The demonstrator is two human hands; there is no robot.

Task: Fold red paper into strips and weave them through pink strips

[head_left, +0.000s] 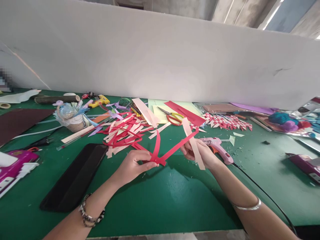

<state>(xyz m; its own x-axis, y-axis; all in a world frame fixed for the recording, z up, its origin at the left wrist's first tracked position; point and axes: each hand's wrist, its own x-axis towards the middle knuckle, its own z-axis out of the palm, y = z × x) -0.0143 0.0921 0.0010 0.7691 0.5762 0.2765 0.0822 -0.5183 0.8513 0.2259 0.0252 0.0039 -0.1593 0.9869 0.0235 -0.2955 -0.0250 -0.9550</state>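
Note:
Between the thumb and fingers of my left hand (140, 162) are red paper strips (178, 145) that meet at a fold and spread upward. One of them slants up toward my right hand (199, 152). A pale pink paper strip (193, 143) crosses in front of my right hand, whose curled fingers hold it; the exact grip is partly hidden. Close behind that hand lies a pink glue gun (220, 150) with a black cord. Past my left hand is a heap of loose red and pink paper strips (125, 131).
Scissors (172, 116) with red and yellow handles rest on pale green paper (153, 104) at the back. Woven red-and-white pieces (227, 121) lie right of them. A black case (75, 178) sits at left, near a small decorated pot (73, 121). A board wall (160, 56) closes the far side.

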